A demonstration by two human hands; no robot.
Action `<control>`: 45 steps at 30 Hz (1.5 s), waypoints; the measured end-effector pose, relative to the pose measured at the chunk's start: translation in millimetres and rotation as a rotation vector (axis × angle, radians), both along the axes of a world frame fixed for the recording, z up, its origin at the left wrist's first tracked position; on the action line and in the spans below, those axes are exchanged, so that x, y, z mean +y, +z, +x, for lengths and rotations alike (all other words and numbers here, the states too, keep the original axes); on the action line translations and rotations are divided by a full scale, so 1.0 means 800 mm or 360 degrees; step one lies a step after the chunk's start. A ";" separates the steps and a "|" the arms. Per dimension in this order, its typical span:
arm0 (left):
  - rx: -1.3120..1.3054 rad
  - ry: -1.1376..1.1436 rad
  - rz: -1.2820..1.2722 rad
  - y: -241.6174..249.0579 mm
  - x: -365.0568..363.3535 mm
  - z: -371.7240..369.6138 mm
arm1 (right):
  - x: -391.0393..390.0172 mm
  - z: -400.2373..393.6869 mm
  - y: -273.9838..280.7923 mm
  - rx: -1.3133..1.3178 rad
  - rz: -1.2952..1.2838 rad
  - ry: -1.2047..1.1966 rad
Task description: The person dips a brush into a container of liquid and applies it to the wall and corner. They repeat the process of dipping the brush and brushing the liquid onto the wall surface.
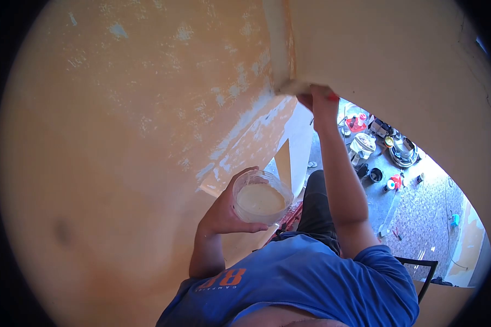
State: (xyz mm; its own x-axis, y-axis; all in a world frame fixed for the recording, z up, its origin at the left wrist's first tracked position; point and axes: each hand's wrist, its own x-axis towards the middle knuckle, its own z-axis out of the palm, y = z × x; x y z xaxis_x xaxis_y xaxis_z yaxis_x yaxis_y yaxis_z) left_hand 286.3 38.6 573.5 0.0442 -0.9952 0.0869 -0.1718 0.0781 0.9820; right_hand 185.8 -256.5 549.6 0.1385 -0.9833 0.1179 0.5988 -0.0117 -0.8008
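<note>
My left hand point(225, 211) is wrapped round a clear plastic tub point(263, 200), thumb along the near side and fingers round the far rim. A creamy white liquid fills part of it. My right hand point(323, 101), raised at the end of a stretched arm, grips a paintbrush point(293, 87). The brush head is blurred and lies at the corner where the patchy orange wall point(147, 109) meets the smooth beige surface point(376, 49). A bit of red shows by the right hand. Most of the handle is hidden by my fingers.
Far below, the floor point(420, 210) holds a white bucket point(363, 144), a black bucket point(375, 175), a red tray point(356, 123) and coiled hose or cable point(403, 155). Red ladder-like parts point(292, 215) show beside my leg. A black metal frame point(428, 272) stands at lower right.
</note>
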 end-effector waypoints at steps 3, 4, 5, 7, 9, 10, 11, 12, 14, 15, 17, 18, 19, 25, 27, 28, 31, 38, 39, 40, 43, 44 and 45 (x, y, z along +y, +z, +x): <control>-0.0085 0.0009 -0.0044 0.004 0.003 0.000 | -0.017 0.017 0.083 -0.0004 -0.0248 -0.0135; -0.0060 0.0008 -0.0036 0.006 0.004 -0.002 | -0.030 0.017 0.108 -0.0077 -0.0277 -0.0103; -0.0033 0.0004 -0.0029 0.007 0.004 -0.003 | -0.043 0.015 0.133 -0.0146 -0.0305 -0.0073; -0.0047 -0.0015 -0.0033 0.007 0.001 -0.004 | -0.056 0.011 0.184 -0.0369 -0.0419 -0.0032; -0.0072 -0.0035 -0.0045 0.005 -0.003 -0.001 | -0.057 0.000 0.224 -0.0508 -0.0429 0.0072; -0.0232 -0.0063 -0.0119 0.004 -0.005 -0.001 | -0.058 -0.003 0.236 -0.0647 -0.0437 0.0180; -0.0395 -0.0090 -0.0202 0.005 -0.008 0.000 | -0.057 -0.006 0.241 -0.0689 -0.0498 0.0201; -0.0413 -0.0088 -0.0228 0.006 -0.009 0.000 | -0.055 -0.002 0.236 -0.0705 -0.0525 0.0204; -0.0365 -0.0155 -0.0207 0.005 -0.009 -0.001 | -0.054 0.018 0.197 -0.0721 -0.0400 0.0098; -0.0106 -0.0069 -0.0128 0.006 -0.005 -0.009 | -0.047 0.026 0.169 -0.0713 -0.0290 0.0100; -0.0172 -0.0069 -0.0139 0.007 -0.003 -0.006 | -0.038 0.039 0.089 -0.0675 -0.0104 0.0145; -0.0211 -0.0068 -0.0117 0.006 -0.003 -0.005 | -0.029 0.034 0.052 -0.0564 -0.0054 0.0128; -0.0207 -0.0062 -0.0114 0.001 -0.003 -0.001 | -0.009 0.026 0.031 -0.0505 -0.0018 0.0067; -0.0164 -0.0025 -0.0028 0.010 0.002 -0.004 | 0.012 -0.020 0.049 -0.0055 0.0091 -0.0014; -0.0198 -0.0023 -0.0011 0.013 0.004 -0.004 | 0.005 -0.010 0.119 0.0029 -0.0352 -0.0066; -0.0199 -0.0032 -0.0026 0.014 0.006 -0.005 | -0.004 -0.004 0.155 0.0000 -0.0450 -0.0051; -0.0201 -0.0035 -0.0066 0.017 0.007 -0.004 | -0.032 0.008 0.284 -0.0180 -0.0756 -0.0057; -0.0135 0.0007 -0.0033 0.022 0.007 -0.009 | -0.062 -0.004 0.466 -0.0753 -0.0923 0.0147; -0.0147 0.0003 -0.0051 0.023 0.006 -0.009 | -0.070 0.001 0.452 -0.0703 -0.0895 0.0086; -0.0161 0.0001 -0.0028 0.024 0.007 -0.010 | -0.077 0.006 0.433 -0.0654 -0.0860 0.0025; -0.0155 -0.0003 0.0013 0.021 0.009 -0.006 | -0.082 0.031 0.322 -0.0641 -0.0569 0.0076; -0.0126 -0.0002 0.0038 0.020 0.008 -0.005 | -0.077 0.031 0.284 -0.0672 -0.0397 0.0075; -0.0129 -0.0001 0.0029 0.020 0.008 -0.004 | -0.065 0.026 0.248 -0.0617 -0.0363 0.0056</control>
